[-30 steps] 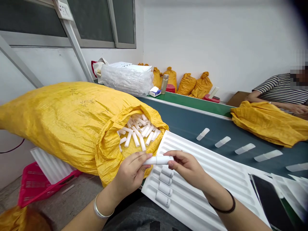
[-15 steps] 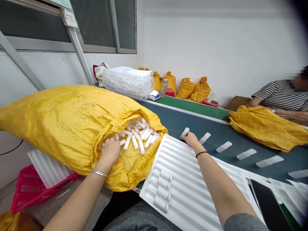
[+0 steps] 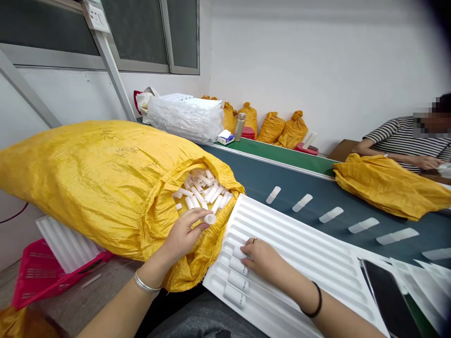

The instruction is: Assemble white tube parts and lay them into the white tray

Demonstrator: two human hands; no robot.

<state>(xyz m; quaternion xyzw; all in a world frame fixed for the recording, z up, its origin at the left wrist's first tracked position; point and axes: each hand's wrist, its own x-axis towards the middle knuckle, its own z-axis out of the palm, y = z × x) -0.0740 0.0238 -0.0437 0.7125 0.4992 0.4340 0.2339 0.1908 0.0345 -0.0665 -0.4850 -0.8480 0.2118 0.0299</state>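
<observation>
Hands at a white grooved tray point(image 3: 303, 244): left hand point(image 3: 183, 232), just left of it, pinches a white tube point(image 3: 210, 218) lifted from the open yellow sack point(image 3: 105, 178), while right hand point(image 3: 262, 256) closes loosely on a white cap point(image 3: 240, 252) lying in the tray's near-left groove.

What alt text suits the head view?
The left hand holds a white tube at the mouth of a yellow sack; the right hand touches tubes in a white grooved tray beside a conveyor belt.
</observation>
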